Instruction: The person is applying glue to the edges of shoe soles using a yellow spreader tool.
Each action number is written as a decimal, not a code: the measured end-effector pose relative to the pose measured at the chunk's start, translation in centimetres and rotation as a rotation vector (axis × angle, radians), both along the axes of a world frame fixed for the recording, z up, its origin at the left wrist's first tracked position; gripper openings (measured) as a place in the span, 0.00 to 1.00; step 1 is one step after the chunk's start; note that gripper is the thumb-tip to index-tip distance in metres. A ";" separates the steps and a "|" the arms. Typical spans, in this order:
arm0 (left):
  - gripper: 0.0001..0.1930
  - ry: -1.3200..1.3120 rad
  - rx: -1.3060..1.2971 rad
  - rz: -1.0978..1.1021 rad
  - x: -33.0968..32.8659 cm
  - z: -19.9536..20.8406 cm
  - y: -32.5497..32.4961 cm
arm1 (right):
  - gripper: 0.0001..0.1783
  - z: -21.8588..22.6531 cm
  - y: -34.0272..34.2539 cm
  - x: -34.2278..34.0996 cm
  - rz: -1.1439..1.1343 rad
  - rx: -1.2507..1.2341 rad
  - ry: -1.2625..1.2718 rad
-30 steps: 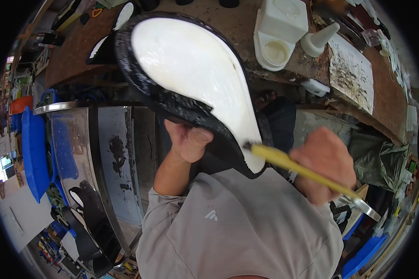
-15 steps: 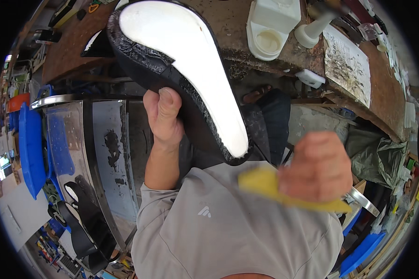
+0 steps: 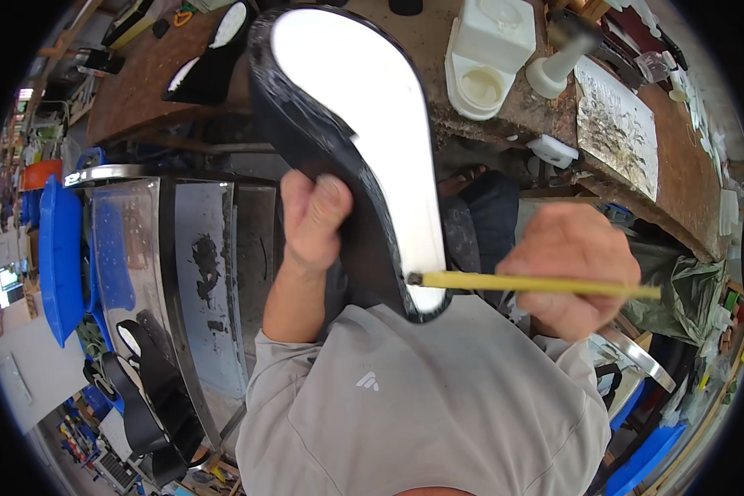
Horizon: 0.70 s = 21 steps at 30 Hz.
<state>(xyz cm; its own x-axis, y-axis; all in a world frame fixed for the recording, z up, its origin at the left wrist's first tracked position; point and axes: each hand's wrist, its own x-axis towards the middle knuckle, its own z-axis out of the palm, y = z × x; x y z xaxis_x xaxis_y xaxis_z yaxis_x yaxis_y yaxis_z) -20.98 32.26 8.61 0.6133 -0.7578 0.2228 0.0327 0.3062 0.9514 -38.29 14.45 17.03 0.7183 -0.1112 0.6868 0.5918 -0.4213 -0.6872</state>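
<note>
In my left hand (image 3: 314,219) is a black shoe (image 3: 370,223), held bottom up with its wide end away from me. The thumb lies along its side, and the other fingers are hidden behind it. A white insole (image 3: 351,74) covers most of the underside, inside a dark margin that gleams along the left. My right hand (image 3: 574,264) is closed around a flat yellow brush (image 3: 471,282). The brush's dark tip meets the shoe's left margin near the narrow end. Motion blurs the right hand slightly.
A stained workbench (image 3: 161,91) spans the far side. On it stand a white plastic container (image 3: 492,58), a white funnel-shaped piece (image 3: 550,76) and a stained paper sheet (image 3: 616,124). More black shoe parts (image 3: 211,70) lie far left. Black shoes (image 3: 145,405) are at lower left.
The shoe has shifted right and slightly nearer, and stands straighter. The brush has come up from before my shirt to the shoe's margin. The left margin looks glossier.
</note>
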 end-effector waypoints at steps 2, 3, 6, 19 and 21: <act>0.41 0.066 -0.014 -0.044 -1.0 0.8 0.4 | 0.09 -0.2 0.2 0.5 -0.050 0.059 -0.040; 0.38 0.091 -0.031 -0.052 -1.5 1.3 0.6 | 0.09 -0.2 0.2 0.8 -0.089 0.104 -0.001; 0.29 0.077 -0.123 -0.046 -2.5 2.1 1.2 | 0.09 0.3 -0.1 1.6 -0.099 0.096 -0.026; 0.27 -0.033 -0.141 -0.149 -3.2 3.2 2.3 | 0.11 4.3 -0.9 6.1 -0.156 0.053 -0.065; 0.27 -0.010 -0.133 -0.127 -3.2 3.0 2.3 | 0.11 4.2 -1.2 6.5 -0.264 0.083 -0.012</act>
<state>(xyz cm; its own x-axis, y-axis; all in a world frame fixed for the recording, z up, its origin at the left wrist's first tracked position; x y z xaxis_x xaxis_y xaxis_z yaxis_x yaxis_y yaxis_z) -24.21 34.52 11.62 0.5115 -0.7925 0.3321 0.0700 0.4236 0.9031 -31.77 13.21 21.23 0.6489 -0.3503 0.6754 0.4769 -0.5044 -0.7198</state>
